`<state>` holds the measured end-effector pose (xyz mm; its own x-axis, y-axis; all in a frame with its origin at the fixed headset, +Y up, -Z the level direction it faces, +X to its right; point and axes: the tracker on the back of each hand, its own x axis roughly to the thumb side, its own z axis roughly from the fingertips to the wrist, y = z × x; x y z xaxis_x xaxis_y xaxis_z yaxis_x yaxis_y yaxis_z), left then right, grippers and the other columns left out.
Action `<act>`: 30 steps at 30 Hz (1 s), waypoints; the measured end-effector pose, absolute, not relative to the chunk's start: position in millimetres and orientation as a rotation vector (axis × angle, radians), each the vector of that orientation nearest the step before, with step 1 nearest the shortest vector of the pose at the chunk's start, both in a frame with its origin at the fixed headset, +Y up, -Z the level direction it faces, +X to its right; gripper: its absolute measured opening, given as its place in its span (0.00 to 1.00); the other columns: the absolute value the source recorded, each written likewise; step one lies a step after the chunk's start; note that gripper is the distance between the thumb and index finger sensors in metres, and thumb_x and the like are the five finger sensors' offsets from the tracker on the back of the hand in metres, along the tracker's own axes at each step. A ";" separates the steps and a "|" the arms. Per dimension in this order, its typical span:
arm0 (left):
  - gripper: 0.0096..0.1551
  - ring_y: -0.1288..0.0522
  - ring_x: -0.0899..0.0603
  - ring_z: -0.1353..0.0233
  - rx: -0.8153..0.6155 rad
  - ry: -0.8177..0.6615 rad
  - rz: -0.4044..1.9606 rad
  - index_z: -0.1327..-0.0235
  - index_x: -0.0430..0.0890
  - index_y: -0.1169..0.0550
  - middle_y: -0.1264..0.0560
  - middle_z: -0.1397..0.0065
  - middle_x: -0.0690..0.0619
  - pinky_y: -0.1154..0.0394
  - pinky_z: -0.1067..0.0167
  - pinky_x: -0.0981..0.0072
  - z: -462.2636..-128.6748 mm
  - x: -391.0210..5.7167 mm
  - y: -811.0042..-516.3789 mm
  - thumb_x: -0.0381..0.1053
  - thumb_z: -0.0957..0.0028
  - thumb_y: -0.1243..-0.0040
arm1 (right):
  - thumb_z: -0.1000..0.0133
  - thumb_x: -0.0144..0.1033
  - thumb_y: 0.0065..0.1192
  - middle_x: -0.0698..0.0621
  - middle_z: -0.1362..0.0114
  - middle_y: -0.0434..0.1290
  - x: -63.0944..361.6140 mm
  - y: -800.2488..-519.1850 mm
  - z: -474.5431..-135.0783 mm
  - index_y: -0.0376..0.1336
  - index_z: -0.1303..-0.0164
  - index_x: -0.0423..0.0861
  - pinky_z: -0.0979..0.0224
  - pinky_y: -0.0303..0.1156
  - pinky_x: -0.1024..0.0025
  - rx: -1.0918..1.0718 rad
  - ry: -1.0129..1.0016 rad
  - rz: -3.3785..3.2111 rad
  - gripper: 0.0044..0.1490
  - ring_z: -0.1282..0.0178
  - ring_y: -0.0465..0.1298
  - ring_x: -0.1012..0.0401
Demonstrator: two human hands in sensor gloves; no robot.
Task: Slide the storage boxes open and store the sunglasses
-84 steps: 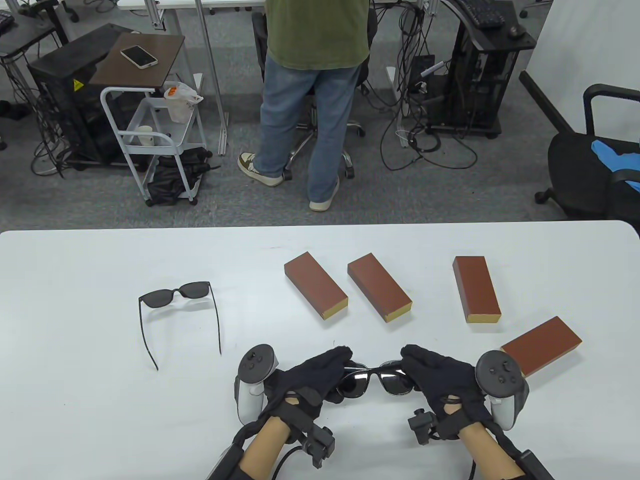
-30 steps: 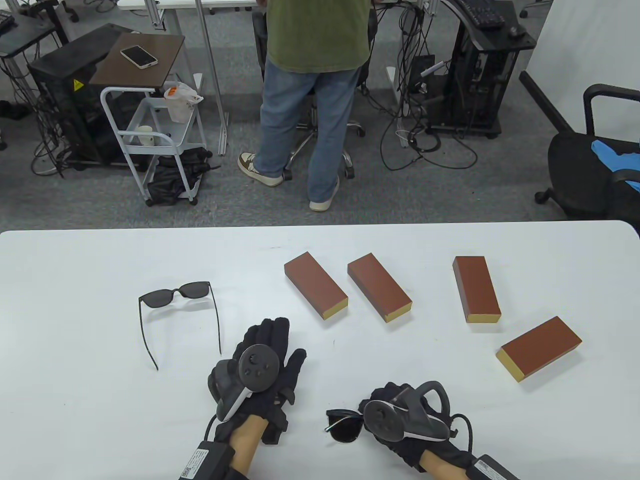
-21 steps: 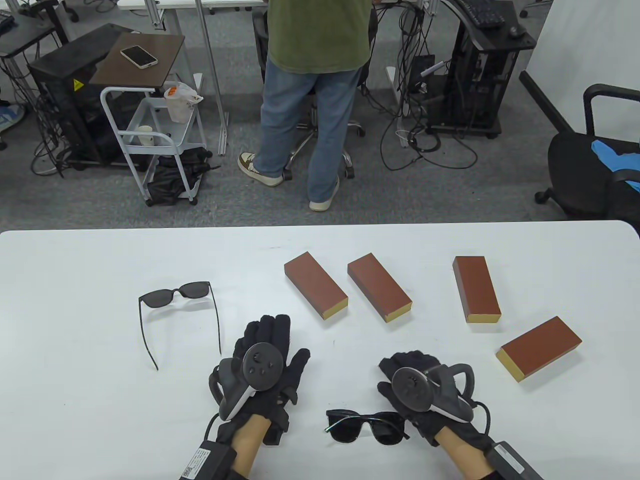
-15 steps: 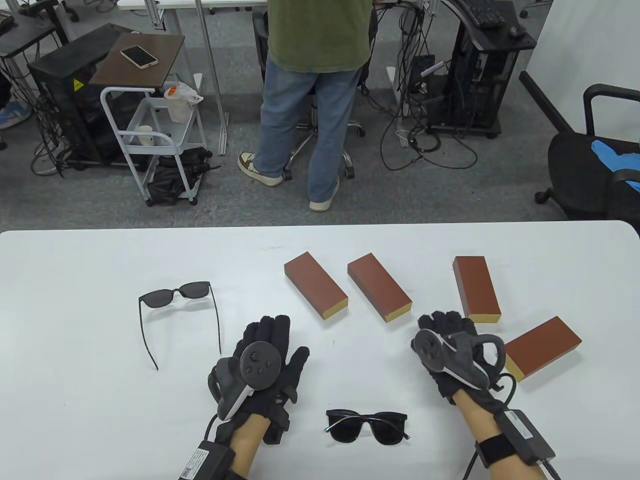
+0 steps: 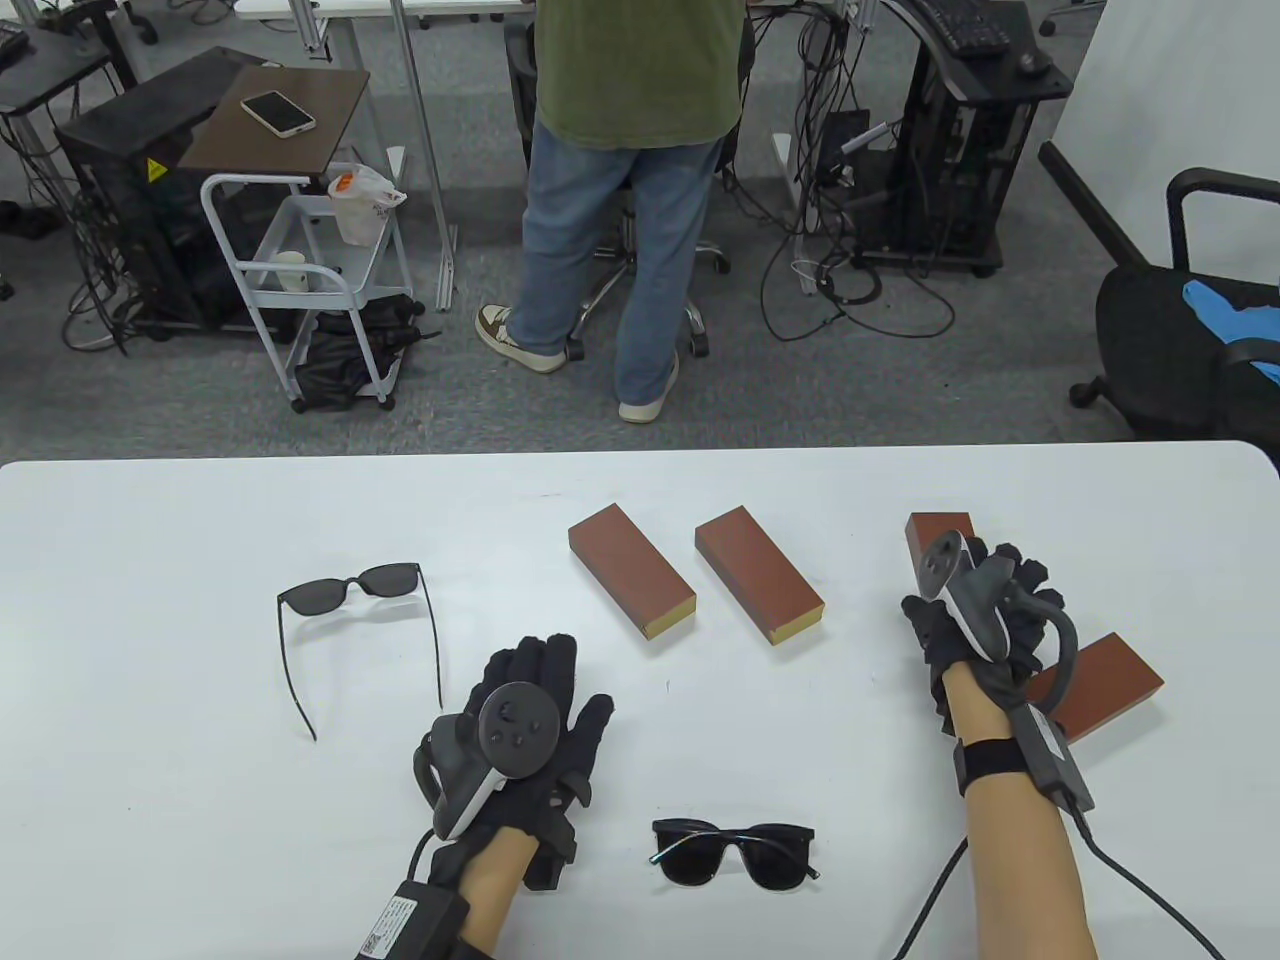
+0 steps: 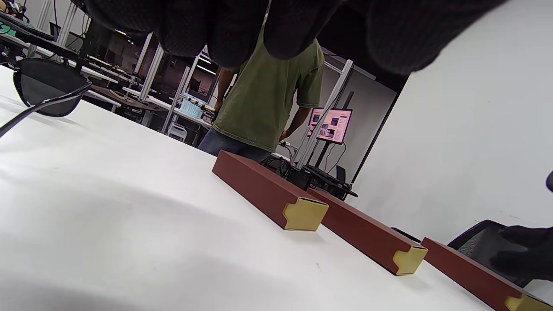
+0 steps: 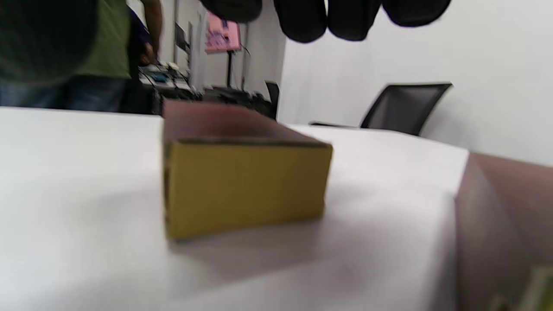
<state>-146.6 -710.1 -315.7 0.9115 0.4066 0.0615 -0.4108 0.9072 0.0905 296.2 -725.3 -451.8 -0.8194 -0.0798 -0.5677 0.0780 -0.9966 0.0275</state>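
Four closed red-brown storage boxes with yellow ends lie across the table's right half. My right hand (image 5: 995,590) is over the third box (image 5: 935,527) and covers most of it. In the right wrist view its fingers (image 7: 328,19) hang open above that box's yellow end (image 7: 246,190), and no contact shows. Dark folded sunglasses (image 5: 733,850) lie free near the front edge. My left hand (image 5: 535,675) rests flat on the table, holding nothing. A second pair of sunglasses (image 5: 350,590) lies with its arms open at the left.
The first box (image 5: 630,583) and second box (image 5: 758,586) lie side by side at centre; the fourth box (image 5: 1105,685) lies just right of my right wrist. A person in a green shirt (image 5: 630,70) stands beyond the table's far edge.
My right hand set the folded sunglasses down near the front edge, let go, and moved away and to the right, over the third box. My left hand came to rest flat and has stayed still.
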 end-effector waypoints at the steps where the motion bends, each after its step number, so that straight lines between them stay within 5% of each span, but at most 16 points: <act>1: 0.44 0.40 0.34 0.18 0.104 -0.044 0.425 0.22 0.56 0.34 0.37 0.17 0.47 0.39 0.28 0.34 -315.5 -146.1 -709.5 0.70 0.53 0.43 | 0.71 0.75 0.63 0.51 0.16 0.49 301.6 -728.6 -454.8 0.46 0.30 0.66 0.18 0.53 0.44 0.962 -0.048 -2.932 0.60 0.17 0.52 0.47; 7: 0.44 0.40 0.34 0.18 0.109 -0.049 0.434 0.22 0.56 0.34 0.37 0.17 0.47 0.39 0.28 0.34 -316.8 -145.7 -710.3 0.70 0.53 0.43 | 0.72 0.77 0.63 0.50 0.16 0.47 317.3 -744.7 -463.7 0.43 0.30 0.68 0.17 0.51 0.45 1.094 -0.219 -2.952 0.61 0.17 0.52 0.47; 12: 0.44 0.40 0.34 0.18 0.103 -0.039 0.423 0.22 0.55 0.34 0.37 0.17 0.47 0.39 0.28 0.34 -318.0 -147.6 -713.4 0.70 0.52 0.43 | 0.69 0.70 0.66 0.49 0.22 0.62 314.5 -756.3 -470.6 0.48 0.30 0.63 0.19 0.53 0.44 1.069 -0.290 -3.011 0.58 0.20 0.59 0.48; 21: 0.43 0.40 0.34 0.18 0.110 -0.023 0.408 0.22 0.56 0.33 0.37 0.17 0.47 0.39 0.28 0.35 -318.9 -152.4 -716.6 0.69 0.52 0.43 | 0.67 0.65 0.69 0.44 0.26 0.65 315.3 -755.6 -466.6 0.50 0.31 0.61 0.22 0.60 0.48 1.045 -0.252 -3.076 0.54 0.26 0.65 0.46; 30: 0.45 0.38 0.34 0.20 0.146 -0.056 0.416 0.22 0.56 0.34 0.35 0.18 0.48 0.38 0.29 0.37 -316.4 -149.9 -712.5 0.71 0.54 0.44 | 0.69 0.60 0.75 0.47 0.26 0.65 321.3 -728.5 -437.3 0.54 0.33 0.62 0.23 0.62 0.51 0.912 0.024 -3.189 0.53 0.26 0.66 0.48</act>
<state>-149.9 -712.5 -316.4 0.9132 0.3988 0.0841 -0.4068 0.9043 0.1293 321.3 -728.5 -437.3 -0.8348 0.1719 -0.5231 -0.1640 -0.9845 -0.0617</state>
